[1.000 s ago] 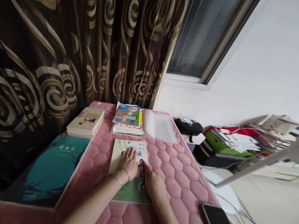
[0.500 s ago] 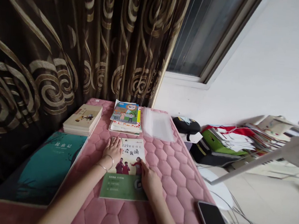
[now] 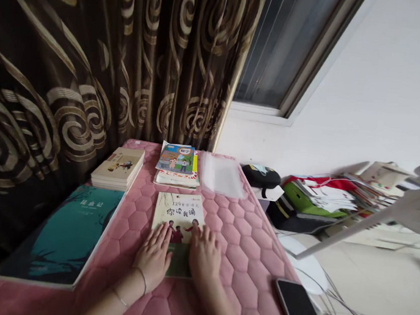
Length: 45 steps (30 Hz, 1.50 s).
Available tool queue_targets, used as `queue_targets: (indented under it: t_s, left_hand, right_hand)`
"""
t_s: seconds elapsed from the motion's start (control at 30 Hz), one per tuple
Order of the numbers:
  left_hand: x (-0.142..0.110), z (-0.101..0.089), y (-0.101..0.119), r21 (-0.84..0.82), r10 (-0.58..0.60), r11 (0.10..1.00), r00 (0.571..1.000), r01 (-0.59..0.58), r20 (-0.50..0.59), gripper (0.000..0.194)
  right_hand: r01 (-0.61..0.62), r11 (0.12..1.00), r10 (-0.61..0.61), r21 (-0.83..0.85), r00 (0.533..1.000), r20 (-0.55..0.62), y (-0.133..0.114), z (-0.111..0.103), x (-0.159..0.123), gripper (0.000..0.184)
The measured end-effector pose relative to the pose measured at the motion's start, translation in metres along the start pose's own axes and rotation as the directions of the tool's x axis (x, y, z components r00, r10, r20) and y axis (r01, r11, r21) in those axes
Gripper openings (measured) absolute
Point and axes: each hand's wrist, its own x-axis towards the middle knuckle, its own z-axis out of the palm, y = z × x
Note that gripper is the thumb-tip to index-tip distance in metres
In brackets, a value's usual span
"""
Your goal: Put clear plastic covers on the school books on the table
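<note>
A closed paperback book (image 3: 185, 206) with a pale and green cover lies flat on the pink quilted surface in front of me. My left hand (image 3: 154, 255) rests on its lower left side, fingers stretched out. On the lower right side lies my right hand (image 3: 204, 255), its fingers extended over the cover and edge. Between the hands part of the cover's figures and green band shows; the lower corners are hidden. To the left is a large teal book (image 3: 68, 235), with a stack of beige books (image 3: 118, 167) behind it.
Behind the book sit a pile of textbooks (image 3: 176, 160) and clear plastic sleeves (image 3: 223, 176). A phone (image 3: 302, 314) lies at the right edge of the pink quilted surface (image 3: 247, 263). Beyond it stand a white lamp (image 3: 361, 228), cables and piled papers (image 3: 327, 197). A patterned curtain (image 3: 183, 63) hangs behind.
My left hand has slid from the book's upper left edge down toward its lower left. My right hand has flattened onto the lower right side. The book stays nearly in place.
</note>
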Motion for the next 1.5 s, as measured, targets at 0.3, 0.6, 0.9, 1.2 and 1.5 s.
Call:
queue_targets:
  t_s: [0.3, 0.6, 0.9, 1.2, 1.5]
  left_hand:
    - [-0.001, 0.006, -0.004, 0.016, 0.061, 0.998, 0.992, -0.06, -0.107, 0.061]
    - [-0.001, 0.005, 0.001, 0.03, 0.035, 0.999, 0.993, -0.031, -0.113, 0.057]
    - [-0.003, -0.004, 0.005, -0.006, -0.02, 1.0, 1.0, 0.02, -0.003, 0.058]
    - [0.093, -0.009, 0.017, -0.102, -0.218, 0.959, 0.918, 0.265, 0.332, 0.059]
    - [0.12, 0.01, -0.046, -0.079, -0.252, 0.957, 0.936, 0.278, 0.244, 0.056]
  right_hand:
    - [0.311, 0.939, -0.307, 0.145, 0.95, -0.05, 0.027, 0.037, -0.039, 0.055]
    - [0.482, 0.837, -0.514, 0.258, 0.855, 0.073, 0.005, 0.034, 0.032, 0.052]
    - [0.348, 0.921, -0.369, 0.177, 0.924, 0.099, 0.023, 0.045, 0.131, 0.057]
    - [0.343, 0.93, -0.352, 0.129, 0.935, 0.045, 0.024, 0.058, 0.129, 0.057]
    - [0.349, 0.926, -0.357, 0.14, 0.933, 0.035, 0.025, 0.059, 0.129, 0.056]
